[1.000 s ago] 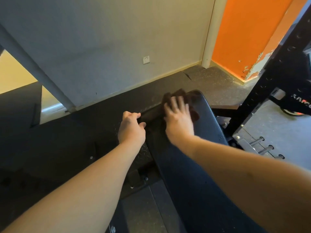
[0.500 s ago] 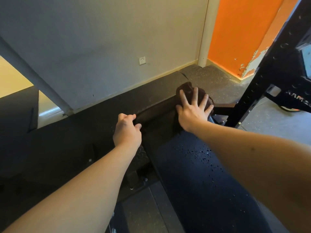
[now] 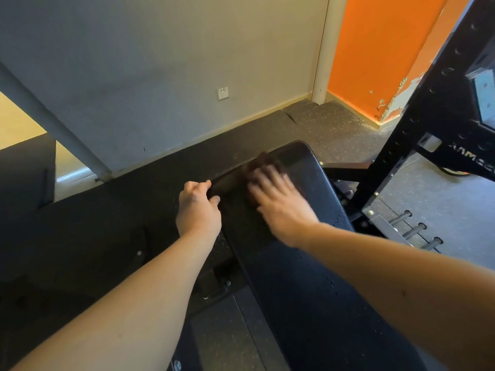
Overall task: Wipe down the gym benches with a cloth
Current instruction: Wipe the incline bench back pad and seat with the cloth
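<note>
Two hands work at the raised far end of the black gym bench. The left hand grasps the pad's left edge, fingers curled over the rim and thumb lying on top, apparently steadying it. The right hand lies flat with fingers spread, pressing a dark brown cloth against the pad near its top end. Hand and cloth are smeared with motion blur, so how much cloth sits beneath the palm cannot be told. Small water droplets speckle the pad's right side, nearer the person than the cloth.

Judging from this, the wipe is covering the top of the pad and the nearer stretch is not yet done. The cloth is only pinned by flat fingers, not gripped, so a fast stroke could leave it bunched or let it slide off the rounded end onto the rubber floor. The droplets along the right margin could easily be missed if strokes run only down the middle. A sweep carried too far right might bring knuckles against the black rack standing just beside the bench.
</note>
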The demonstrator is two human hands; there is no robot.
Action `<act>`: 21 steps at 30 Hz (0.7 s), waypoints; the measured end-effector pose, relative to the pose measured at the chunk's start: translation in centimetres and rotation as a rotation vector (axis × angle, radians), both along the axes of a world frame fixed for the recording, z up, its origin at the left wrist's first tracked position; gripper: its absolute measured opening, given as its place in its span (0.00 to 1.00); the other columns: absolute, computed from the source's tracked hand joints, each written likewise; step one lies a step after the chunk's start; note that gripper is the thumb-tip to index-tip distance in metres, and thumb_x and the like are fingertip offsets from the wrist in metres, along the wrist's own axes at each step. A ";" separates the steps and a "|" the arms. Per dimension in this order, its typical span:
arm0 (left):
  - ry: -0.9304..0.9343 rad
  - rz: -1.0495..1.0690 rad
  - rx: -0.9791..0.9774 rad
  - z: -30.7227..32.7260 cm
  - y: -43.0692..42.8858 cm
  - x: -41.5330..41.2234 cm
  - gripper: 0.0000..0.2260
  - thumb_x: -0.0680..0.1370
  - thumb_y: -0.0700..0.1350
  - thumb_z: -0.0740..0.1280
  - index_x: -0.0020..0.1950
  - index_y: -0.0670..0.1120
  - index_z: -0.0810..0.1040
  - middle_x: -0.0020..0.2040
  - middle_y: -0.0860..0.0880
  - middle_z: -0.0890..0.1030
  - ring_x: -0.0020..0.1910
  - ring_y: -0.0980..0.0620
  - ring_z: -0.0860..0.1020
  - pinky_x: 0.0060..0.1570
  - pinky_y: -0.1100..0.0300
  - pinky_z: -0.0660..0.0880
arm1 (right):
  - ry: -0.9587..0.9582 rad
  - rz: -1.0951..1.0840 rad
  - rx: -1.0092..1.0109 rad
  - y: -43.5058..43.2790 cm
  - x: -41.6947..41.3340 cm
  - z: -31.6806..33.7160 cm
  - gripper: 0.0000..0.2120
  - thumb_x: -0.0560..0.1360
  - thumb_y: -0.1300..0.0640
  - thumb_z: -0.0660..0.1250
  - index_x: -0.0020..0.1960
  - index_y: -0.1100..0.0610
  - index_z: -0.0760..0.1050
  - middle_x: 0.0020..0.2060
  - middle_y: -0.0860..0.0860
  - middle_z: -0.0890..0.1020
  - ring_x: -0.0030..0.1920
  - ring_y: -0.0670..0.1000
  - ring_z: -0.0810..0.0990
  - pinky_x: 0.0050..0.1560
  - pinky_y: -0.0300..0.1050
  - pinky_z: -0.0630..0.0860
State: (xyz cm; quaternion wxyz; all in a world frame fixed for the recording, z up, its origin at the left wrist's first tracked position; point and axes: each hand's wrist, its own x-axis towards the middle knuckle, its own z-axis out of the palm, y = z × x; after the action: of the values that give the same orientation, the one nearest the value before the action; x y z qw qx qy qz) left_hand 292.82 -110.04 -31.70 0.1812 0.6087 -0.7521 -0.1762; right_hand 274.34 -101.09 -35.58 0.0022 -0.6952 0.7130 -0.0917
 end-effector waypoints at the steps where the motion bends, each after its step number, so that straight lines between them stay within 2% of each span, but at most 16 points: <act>1: 0.005 0.002 0.007 -0.1 0.0 0.0 0.20 0.82 0.45 0.68 0.74 0.49 0.73 0.69 0.48 0.72 0.65 0.48 0.76 0.50 0.55 0.78 | -0.049 -0.114 0.005 -0.1 -2.1 0.1 0.29 0.85 0.49 0.53 0.83 0.51 0.50 0.83 0.53 0.46 0.81 0.59 0.36 0.80 0.64 0.44; 4: 0.033 0.014 0.020 -0.3 0.0 0.0 0.19 0.82 0.44 0.68 0.74 0.49 0.74 0.69 0.48 0.73 0.64 0.48 0.77 0.47 0.58 0.77 | -0.141 -0.332 0.041 -0.3 -5.2 0.5 0.29 0.85 0.47 0.49 0.83 0.50 0.44 0.82 0.52 0.40 0.80 0.59 0.33 0.80 0.65 0.45; 6: 0.048 0.016 0.025 -0.3 -0.1 -0.1 0.19 0.82 0.45 0.68 0.74 0.50 0.73 0.69 0.49 0.73 0.64 0.48 0.78 0.48 0.58 0.77 | -0.219 -0.437 0.033 -1.3 -3.6 0.6 0.29 0.85 0.48 0.48 0.83 0.50 0.42 0.82 0.52 0.38 0.80 0.61 0.32 0.79 0.65 0.41; 8: 0.045 0.020 0.030 -0.3 -0.1 0.0 0.19 0.82 0.45 0.68 0.74 0.50 0.73 0.69 0.49 0.72 0.64 0.48 0.77 0.48 0.57 0.78 | -0.261 -0.479 -0.006 -2.1 0.2 0.6 0.29 0.85 0.49 0.50 0.83 0.52 0.45 0.82 0.55 0.41 0.80 0.63 0.34 0.79 0.65 0.39; 11: 0.046 0.000 0.024 -0.2 0.1 0.3 0.19 0.82 0.45 0.68 0.74 0.50 0.73 0.69 0.49 0.73 0.64 0.48 0.77 0.49 0.56 0.77 | -0.129 -0.203 -0.064 -0.6 6.5 -0.8 0.30 0.82 0.52 0.59 0.81 0.56 0.57 0.82 0.59 0.52 0.81 0.66 0.41 0.79 0.67 0.42; 14: 0.049 -0.016 0.009 -0.1 0.1 0.4 0.19 0.82 0.43 0.67 0.74 0.50 0.73 0.68 0.49 0.73 0.63 0.48 0.77 0.48 0.58 0.74 | -0.012 0.033 -0.001 1.3 7.4 -1.4 0.29 0.84 0.48 0.56 0.82 0.52 0.54 0.82 0.55 0.50 0.81 0.63 0.38 0.79 0.64 0.39; 16: 0.061 -0.017 0.018 -0.1 0.0 0.5 0.19 0.82 0.44 0.67 0.74 0.50 0.73 0.68 0.49 0.73 0.62 0.49 0.78 0.46 0.59 0.73 | 0.034 0.057 -0.003 1.1 4.8 -0.9 0.28 0.84 0.46 0.54 0.82 0.49 0.52 0.82 0.53 0.48 0.81 0.61 0.37 0.79 0.64 0.41; 18: 0.066 -0.005 0.019 -0.2 0.0 0.5 0.19 0.82 0.46 0.67 0.74 0.50 0.73 0.68 0.49 0.73 0.61 0.49 0.78 0.44 0.61 0.73 | -0.017 -0.103 0.023 0.4 1.1 -0.1 0.29 0.84 0.44 0.51 0.82 0.45 0.49 0.83 0.52 0.45 0.80 0.62 0.35 0.79 0.66 0.41; 21: 0.080 -0.011 0.006 -0.6 0.0 0.4 0.19 0.82 0.46 0.68 0.74 0.50 0.74 0.68 0.49 0.73 0.61 0.50 0.79 0.43 0.63 0.73 | -0.190 -0.406 0.127 -0.6 -3.2 1.1 0.29 0.83 0.38 0.45 0.81 0.38 0.38 0.81 0.49 0.35 0.78 0.64 0.29 0.77 0.71 0.38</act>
State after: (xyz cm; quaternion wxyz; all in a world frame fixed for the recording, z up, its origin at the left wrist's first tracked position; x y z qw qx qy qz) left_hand 293.26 -110.00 -32.29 0.2083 0.5974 -0.7473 -0.2034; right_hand 271.13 -101.64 -34.53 0.0946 -0.5244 0.8390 -0.1102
